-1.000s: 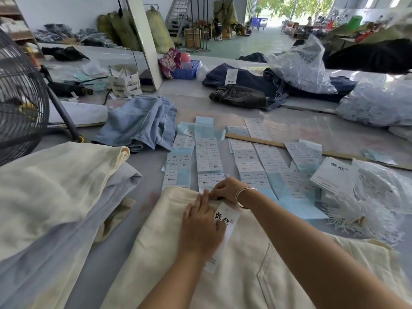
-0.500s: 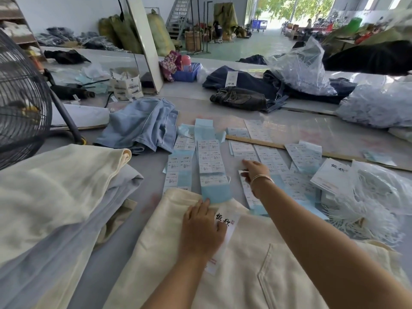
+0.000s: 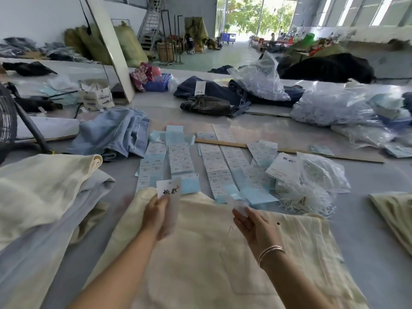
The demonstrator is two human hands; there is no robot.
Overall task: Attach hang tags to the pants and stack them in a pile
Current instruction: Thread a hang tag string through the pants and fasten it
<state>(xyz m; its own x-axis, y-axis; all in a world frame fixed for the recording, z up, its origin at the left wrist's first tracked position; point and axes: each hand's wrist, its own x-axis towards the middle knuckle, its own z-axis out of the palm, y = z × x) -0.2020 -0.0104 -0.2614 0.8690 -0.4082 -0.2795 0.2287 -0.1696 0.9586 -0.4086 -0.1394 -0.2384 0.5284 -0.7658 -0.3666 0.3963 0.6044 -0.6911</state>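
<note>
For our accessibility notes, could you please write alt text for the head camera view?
A person's left hand holds up a white card hang tag with black characters while the right hand pinches a small blurred pale slip, both above cream cotton pants spread on a grey table. Strips of white-and-blue sticker labels lie beyond.

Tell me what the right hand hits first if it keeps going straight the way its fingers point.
Probably the sticker sheets just beyond the cream pants. The right hand, pinching a small blurred slip, points up and slightly left; its height above the table is unclear.
</note>
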